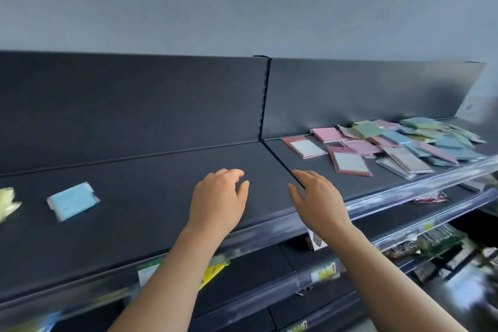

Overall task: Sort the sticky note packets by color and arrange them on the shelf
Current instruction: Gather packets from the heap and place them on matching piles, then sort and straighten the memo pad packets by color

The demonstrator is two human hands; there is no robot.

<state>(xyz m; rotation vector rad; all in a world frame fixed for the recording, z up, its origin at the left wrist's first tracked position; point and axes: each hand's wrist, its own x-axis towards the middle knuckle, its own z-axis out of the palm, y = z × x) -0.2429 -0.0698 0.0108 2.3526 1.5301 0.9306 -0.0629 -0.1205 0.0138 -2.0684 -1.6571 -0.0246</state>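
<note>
A mixed pile of sticky note packets [398, 143], pink, blue and green, lies on the right part of the dark top shelf [161, 175]. Two pink-edged packets [307, 147] [350, 164] lie nearest the pile's left side. A lone blue packet [72, 201] sits on the left part, and a pale yellow packet [6, 203] shows at the left edge. My left hand [218, 202] hovers over the shelf's middle with loosely curled fingers and holds nothing. My right hand [319, 198] is beside it, fingers relaxed, empty, just left of the pile.
The shelf's dark back panel [134, 105] rises behind, with a slotted upright [265, 97] at the joint. A clear price rail [404, 191] runs along the front edge. Lower shelves [431, 245] below hold blurred packaged goods and labels.
</note>
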